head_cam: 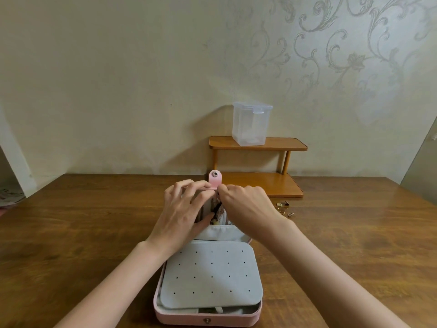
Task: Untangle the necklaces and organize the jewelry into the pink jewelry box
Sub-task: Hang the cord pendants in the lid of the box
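The pink jewelry box [165, 316] lies open on the wooden table, its grey earring panel [210, 278] with small holes folded flat over the base. The lid stands upright behind it, with a grey elastic pocket [222, 233] and a pink snap tab [215, 179] on top. My left hand [182, 214] grips the lid's top edge, its thumb inside by dark and pale necklaces [218, 213] hanging there. My right hand [246, 204] pinches at the lid's top next to the tab. What its fingertips hold is hidden.
Small gold jewelry pieces [285, 208] lie on the table right of my right hand. A two-tier wooden shelf [272, 183] stands at the back against the wall, with a clear plastic lidded container [250, 124] on its top tier.
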Action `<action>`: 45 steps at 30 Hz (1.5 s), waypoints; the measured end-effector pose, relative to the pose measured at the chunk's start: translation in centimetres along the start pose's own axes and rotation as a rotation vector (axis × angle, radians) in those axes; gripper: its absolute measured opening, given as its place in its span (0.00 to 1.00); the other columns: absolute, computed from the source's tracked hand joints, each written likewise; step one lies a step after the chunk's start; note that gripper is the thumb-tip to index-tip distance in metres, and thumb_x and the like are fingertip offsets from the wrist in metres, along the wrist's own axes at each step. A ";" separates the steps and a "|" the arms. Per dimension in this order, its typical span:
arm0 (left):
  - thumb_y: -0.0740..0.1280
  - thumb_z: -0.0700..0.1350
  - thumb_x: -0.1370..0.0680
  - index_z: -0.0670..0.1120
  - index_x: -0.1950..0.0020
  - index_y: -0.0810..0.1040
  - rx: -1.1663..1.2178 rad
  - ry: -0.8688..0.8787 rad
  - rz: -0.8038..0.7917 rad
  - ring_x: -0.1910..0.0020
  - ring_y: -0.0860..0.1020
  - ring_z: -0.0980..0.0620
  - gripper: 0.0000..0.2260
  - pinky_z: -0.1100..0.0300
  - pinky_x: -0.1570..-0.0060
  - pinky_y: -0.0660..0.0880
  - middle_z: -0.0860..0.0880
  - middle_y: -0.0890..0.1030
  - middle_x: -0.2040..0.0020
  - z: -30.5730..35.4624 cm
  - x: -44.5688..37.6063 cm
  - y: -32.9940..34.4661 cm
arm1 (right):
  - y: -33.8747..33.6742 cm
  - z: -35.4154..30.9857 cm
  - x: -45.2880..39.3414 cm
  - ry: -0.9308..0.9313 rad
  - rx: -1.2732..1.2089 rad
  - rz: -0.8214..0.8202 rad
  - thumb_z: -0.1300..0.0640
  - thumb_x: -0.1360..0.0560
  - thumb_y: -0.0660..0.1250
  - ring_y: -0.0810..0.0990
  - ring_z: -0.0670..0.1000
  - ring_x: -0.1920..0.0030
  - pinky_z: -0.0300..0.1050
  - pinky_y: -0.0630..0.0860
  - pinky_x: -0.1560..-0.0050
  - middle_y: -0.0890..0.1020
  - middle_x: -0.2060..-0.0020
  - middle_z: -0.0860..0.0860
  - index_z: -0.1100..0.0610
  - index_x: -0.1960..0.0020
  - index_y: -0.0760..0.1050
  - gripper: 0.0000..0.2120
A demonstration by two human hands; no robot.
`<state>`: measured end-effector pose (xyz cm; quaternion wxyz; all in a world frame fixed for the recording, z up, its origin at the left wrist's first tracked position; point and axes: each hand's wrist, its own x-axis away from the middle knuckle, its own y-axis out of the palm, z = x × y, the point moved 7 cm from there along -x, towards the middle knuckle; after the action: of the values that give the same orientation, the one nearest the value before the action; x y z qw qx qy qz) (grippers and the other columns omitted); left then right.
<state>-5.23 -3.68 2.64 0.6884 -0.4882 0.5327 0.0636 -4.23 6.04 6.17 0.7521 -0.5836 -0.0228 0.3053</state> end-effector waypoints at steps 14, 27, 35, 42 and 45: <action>0.58 0.47 0.26 0.61 0.33 0.65 -0.205 0.142 -0.085 0.40 0.67 0.42 0.22 0.42 0.47 0.71 0.44 0.67 0.37 0.1 0.6 0.8 | -0.7 1.1 -1.9 -0.020 -0.094 -0.171 0.56 0.18 0.56 0.70 0.51 0.65 0.39 0.63 0.71 0.70 0.61 0.51 0.60 0.42 0.71 0.10; 0.72 0.40 0.35 0.56 0.35 0.68 -0.173 0.078 -0.083 0.41 0.67 0.43 0.31 0.44 0.49 0.71 0.45 0.68 0.38 0.4 0.2 0.6 | -1.4 2.8 -1.5 0.039 -0.104 -0.115 0.51 0.19 0.57 0.71 0.54 0.62 0.45 0.68 0.62 0.70 0.62 0.51 0.58 0.51 0.72 0.11; 0.62 0.44 0.27 0.57 0.33 0.68 -0.206 0.071 -0.127 0.40 0.67 0.41 0.23 0.43 0.48 0.70 0.44 0.68 0.38 0.2 0.3 0.7 | 0.0 4.1 -0.3 0.225 -0.320 -0.051 0.49 0.19 0.56 0.73 0.55 0.62 0.43 0.65 0.68 0.73 0.63 0.52 0.59 0.55 0.72 0.15; 0.69 0.38 0.35 0.54 0.36 0.67 -0.084 0.013 -0.143 0.39 0.65 0.43 0.30 0.42 0.46 0.71 0.44 0.68 0.37 0.0 0.4 0.8 | -0.2 4.6 0.0 0.252 -0.415 -0.050 0.53 0.19 0.56 0.77 0.56 0.63 0.46 0.71 0.66 0.76 0.63 0.55 0.63 0.57 0.74 0.16; 0.61 0.45 0.31 0.53 0.38 0.68 -0.104 -0.047 -0.147 0.40 0.66 0.43 0.21 0.43 0.46 0.70 0.45 0.69 0.39 -0.1 0.3 0.7 | 1.6 5.3 1.9 0.276 -0.345 -0.223 0.55 0.18 0.54 0.73 0.52 0.66 0.42 0.68 0.67 0.71 0.67 0.50 0.59 0.62 0.66 0.15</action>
<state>-5.61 -3.46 1.98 0.6773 -0.5593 0.4751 0.0521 -5.48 11.76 5.88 0.6666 -0.7333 -0.0359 0.1294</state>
